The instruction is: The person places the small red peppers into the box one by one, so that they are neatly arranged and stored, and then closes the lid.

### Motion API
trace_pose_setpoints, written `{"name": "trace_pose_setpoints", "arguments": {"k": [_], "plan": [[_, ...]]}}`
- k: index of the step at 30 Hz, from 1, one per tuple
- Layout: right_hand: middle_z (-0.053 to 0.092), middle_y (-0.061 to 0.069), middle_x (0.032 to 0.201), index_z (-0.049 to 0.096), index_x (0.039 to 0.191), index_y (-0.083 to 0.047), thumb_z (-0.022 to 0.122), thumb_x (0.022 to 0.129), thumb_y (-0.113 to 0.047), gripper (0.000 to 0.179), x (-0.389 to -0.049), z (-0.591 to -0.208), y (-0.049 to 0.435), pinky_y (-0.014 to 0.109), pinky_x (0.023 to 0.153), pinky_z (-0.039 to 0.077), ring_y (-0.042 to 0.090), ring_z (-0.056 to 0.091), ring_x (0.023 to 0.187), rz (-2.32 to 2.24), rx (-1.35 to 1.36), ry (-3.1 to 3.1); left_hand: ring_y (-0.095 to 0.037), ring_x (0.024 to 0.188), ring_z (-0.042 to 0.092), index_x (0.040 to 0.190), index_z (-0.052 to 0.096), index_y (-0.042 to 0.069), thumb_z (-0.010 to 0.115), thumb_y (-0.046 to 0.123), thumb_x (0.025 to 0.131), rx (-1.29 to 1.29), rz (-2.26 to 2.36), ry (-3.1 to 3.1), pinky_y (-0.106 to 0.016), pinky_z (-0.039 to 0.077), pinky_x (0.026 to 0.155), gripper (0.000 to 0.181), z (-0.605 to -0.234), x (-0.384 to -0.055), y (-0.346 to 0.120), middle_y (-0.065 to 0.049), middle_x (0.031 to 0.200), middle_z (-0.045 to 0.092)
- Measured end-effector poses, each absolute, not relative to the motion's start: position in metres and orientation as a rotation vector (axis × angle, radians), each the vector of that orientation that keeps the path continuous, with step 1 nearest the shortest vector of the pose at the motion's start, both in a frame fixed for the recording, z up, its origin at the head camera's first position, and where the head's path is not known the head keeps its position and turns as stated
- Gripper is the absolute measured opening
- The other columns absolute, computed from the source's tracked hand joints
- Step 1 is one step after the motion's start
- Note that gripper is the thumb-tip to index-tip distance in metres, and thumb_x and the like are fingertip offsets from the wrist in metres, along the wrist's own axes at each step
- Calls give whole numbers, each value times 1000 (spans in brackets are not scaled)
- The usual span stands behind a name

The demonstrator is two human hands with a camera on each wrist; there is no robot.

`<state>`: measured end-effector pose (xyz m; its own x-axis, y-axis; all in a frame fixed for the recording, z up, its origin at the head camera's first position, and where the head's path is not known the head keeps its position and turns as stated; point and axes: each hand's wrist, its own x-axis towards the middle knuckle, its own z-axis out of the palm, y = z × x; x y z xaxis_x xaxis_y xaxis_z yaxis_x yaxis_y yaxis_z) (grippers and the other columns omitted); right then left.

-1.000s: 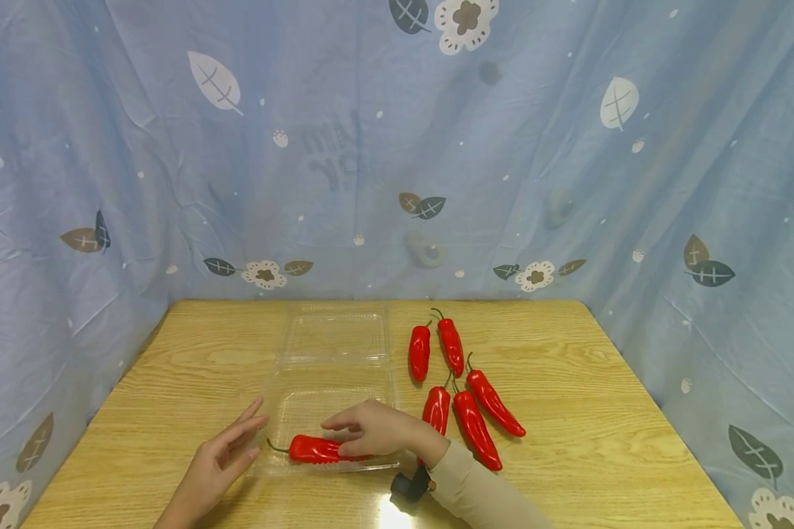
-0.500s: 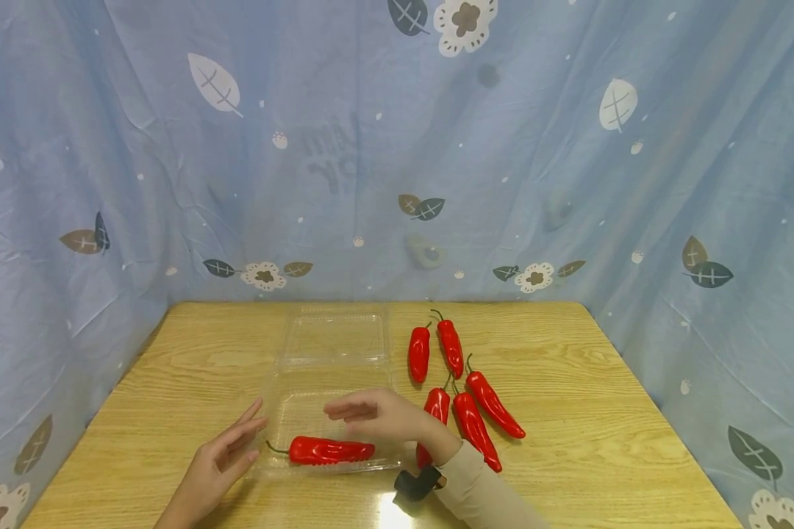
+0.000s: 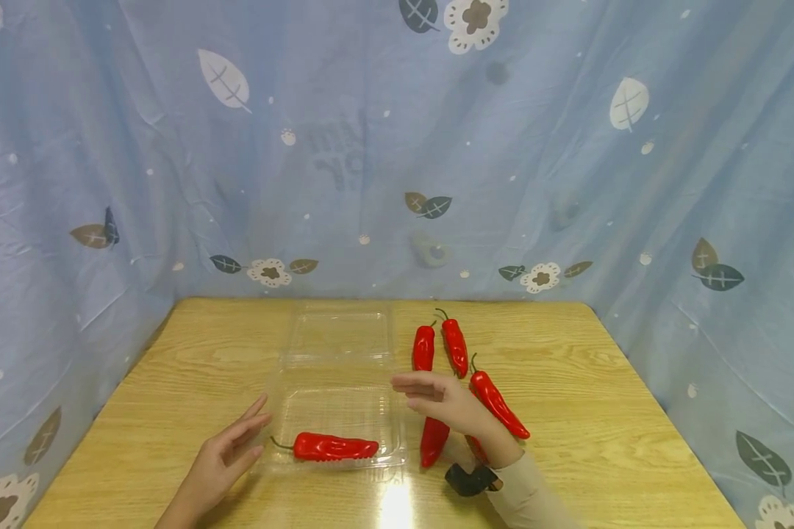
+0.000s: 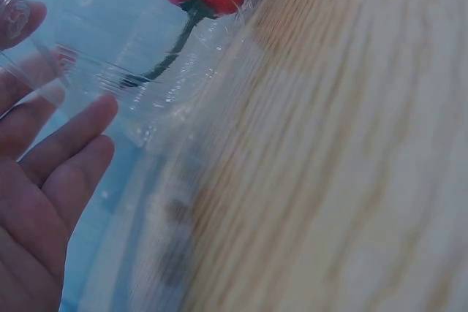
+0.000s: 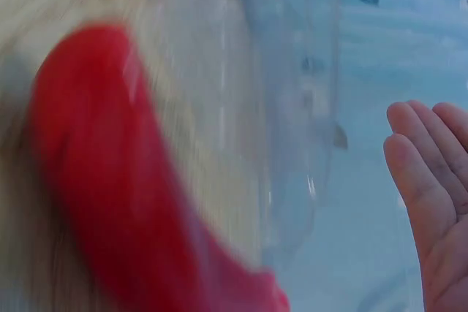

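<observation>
One red chili pepper point(image 3: 335, 447) lies crosswise along the near side of a clear plastic clamshell box point(image 3: 344, 400), its green stem pointing left. At the box's left edge is my left hand point(image 3: 220, 457), fingers extended; in the left wrist view its fingertips point(image 4: 102, 111) are right at the clear wall, near the pepper's stem point(image 4: 172, 52). My right hand point(image 3: 446, 400) is over the loose peppers right of the box, holding nothing, its fingers straight. Below it lies a red pepper point(image 3: 434, 441), large and blurred in the right wrist view; the hand partly hides another pepper behind it.
The box's lid point(image 3: 340, 334) lies folded back toward the curtain. More red peppers lie right of the box, among them one at the back point(image 3: 454, 345) and one to the right point(image 3: 496, 402). A patterned blue curtain point(image 3: 397, 147) encloses the wooden table point(image 3: 589, 455).
My right hand has let go of the pepper in the box, lifted, and moved right over the loose peppers. My left hand has stayed at the box's left edge.
</observation>
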<state>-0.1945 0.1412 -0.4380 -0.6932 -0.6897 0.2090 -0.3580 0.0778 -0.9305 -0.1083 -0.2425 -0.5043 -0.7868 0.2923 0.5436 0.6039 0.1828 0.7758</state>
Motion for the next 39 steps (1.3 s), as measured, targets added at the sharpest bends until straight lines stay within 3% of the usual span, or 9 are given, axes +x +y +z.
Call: {"name": "trace_pose_setpoints", "arguments": {"k": [7,13,21,26,39], "plan": [[52,27,134,49,133,6,53,94,0,40,-186,-441,192,22,97,50,29,54,122,-1743,-946,2166,-2,131,42,129,49,-12,52,-22,83,-861,-1640,-2169,-9,38,102,47,-505,-109,-242,-13,154,30],[59,1,132,48,134,5,52,95,-1,40,-175,-448,231,16,94,50,13,57,119,-1835,-766,2333,-2,131,43,129,49,-12,52,-23,82,-864,-1634,-2161,-10,38,103,48,-506,-110,-242,-16,153,30],[50,27,136,49,134,4,56,95,-6,41,-173,-457,260,9,92,47,3,55,118,-1855,-533,2553,-1,131,42,127,49,-14,54,-21,83,-846,-1605,-2193,-9,38,102,46,-505,-113,-243,-20,152,30],[46,28,138,46,136,4,57,94,-8,45,-175,-470,269,7,92,46,-4,52,117,-1853,-434,2556,-2,132,40,127,47,-16,53,-21,84,-858,-1605,-2204,-9,36,103,44,-504,-113,-244,-19,153,29],[37,22,148,39,142,1,64,90,-15,60,-183,-497,274,4,96,37,-15,42,118,-1763,-292,2421,-1,131,42,128,49,-13,55,-13,88,-755,-1594,-2322,-11,37,103,41,-507,-108,-247,-33,146,28]]}}
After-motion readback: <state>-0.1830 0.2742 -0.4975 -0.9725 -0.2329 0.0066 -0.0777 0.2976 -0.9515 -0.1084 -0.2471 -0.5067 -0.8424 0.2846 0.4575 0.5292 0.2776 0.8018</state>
